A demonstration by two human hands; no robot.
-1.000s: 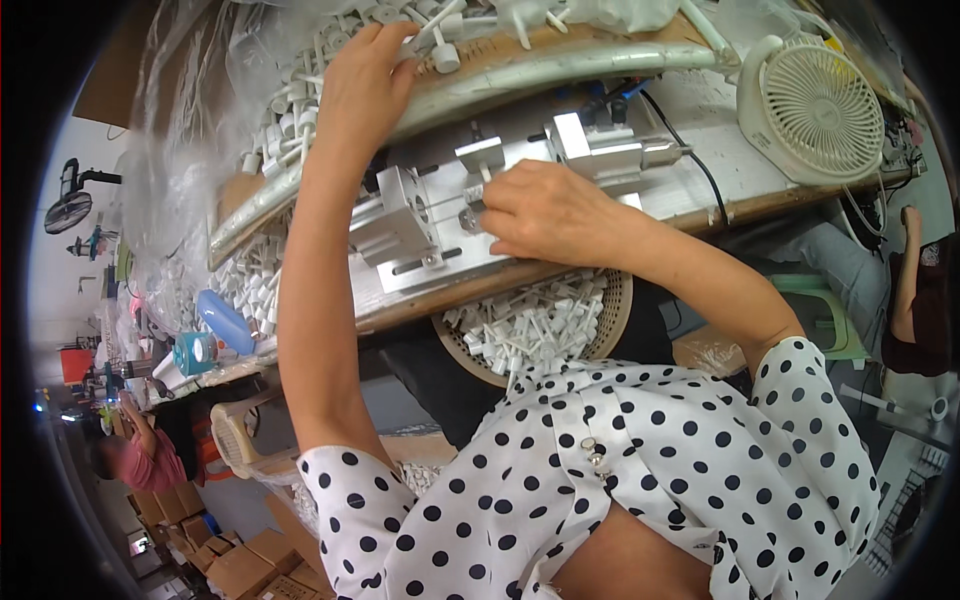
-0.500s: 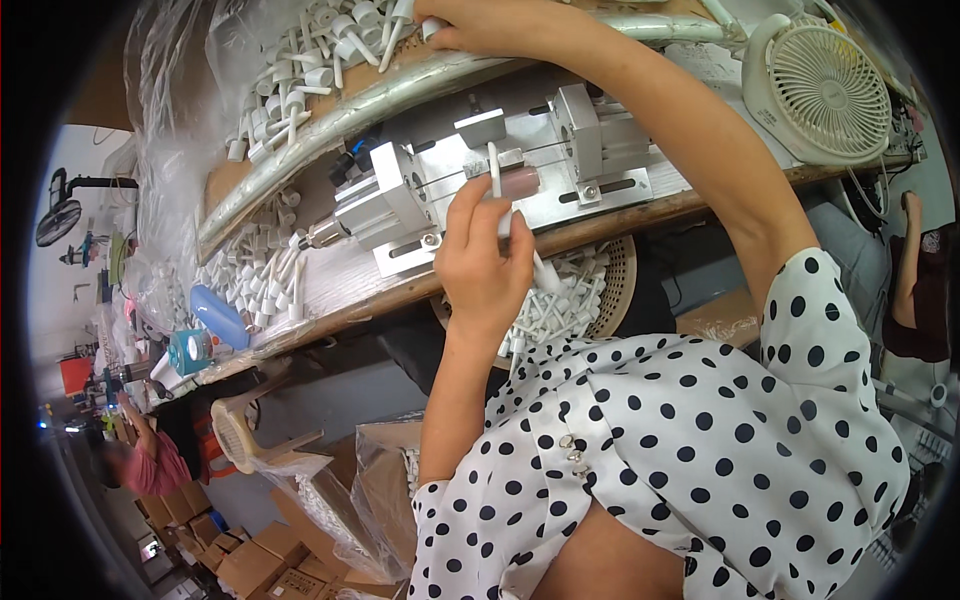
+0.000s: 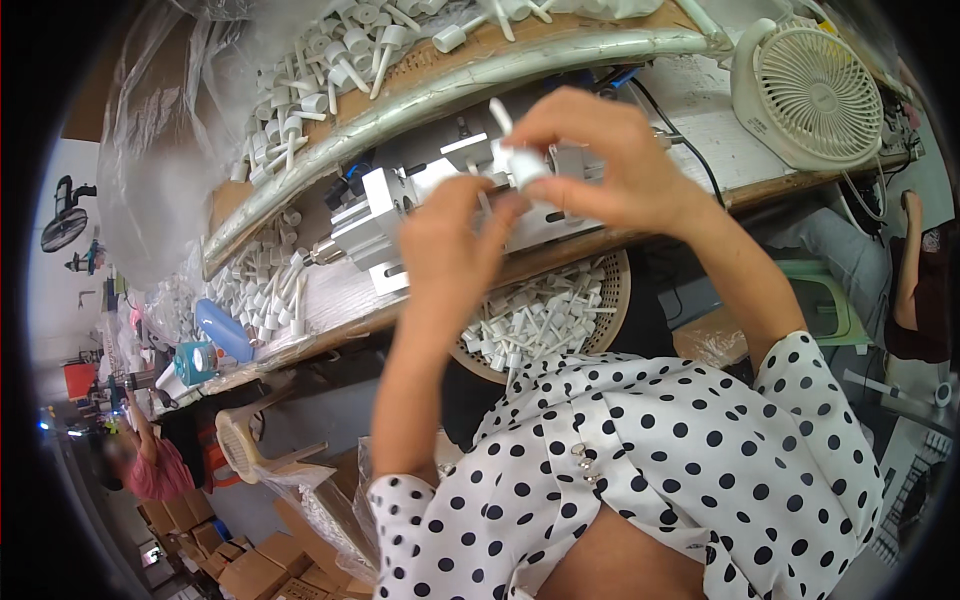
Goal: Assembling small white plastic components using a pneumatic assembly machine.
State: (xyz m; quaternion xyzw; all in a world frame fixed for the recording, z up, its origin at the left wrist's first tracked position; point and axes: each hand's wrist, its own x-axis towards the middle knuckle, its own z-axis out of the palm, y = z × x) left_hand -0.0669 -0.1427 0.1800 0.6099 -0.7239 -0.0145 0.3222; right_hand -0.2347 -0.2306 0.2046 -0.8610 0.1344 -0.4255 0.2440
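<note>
My right hand (image 3: 625, 165) pinches a white stemmed cap (image 3: 528, 168) between thumb and fingers, over a metal clamping fixture (image 3: 385, 205). Beside it, my left hand (image 3: 450, 235) is blurred, its fingers curled together over the fixture's middle. A thin white piece shows between its thumb and forefinger, too smeared to name. Both hands hide most of the fixture's centre. Below the bench edge, a round basket (image 3: 622, 290) holds many more white stemmed caps (image 3: 540, 325).
Behind the fixture runs a plastic-wrapped curved rail (image 3: 400, 110), with a pile of white stemmed caps (image 3: 345, 50) beyond. A white fan (image 3: 815, 90) stands at the right. A blue object (image 3: 222, 328) and tape dispenser (image 3: 195, 362) lie left. Co-workers sit at both sides.
My right hand has come back from the pile behind the rail to the fixture, now holding a white stemmed cap. My left hand has shifted slightly left.
</note>
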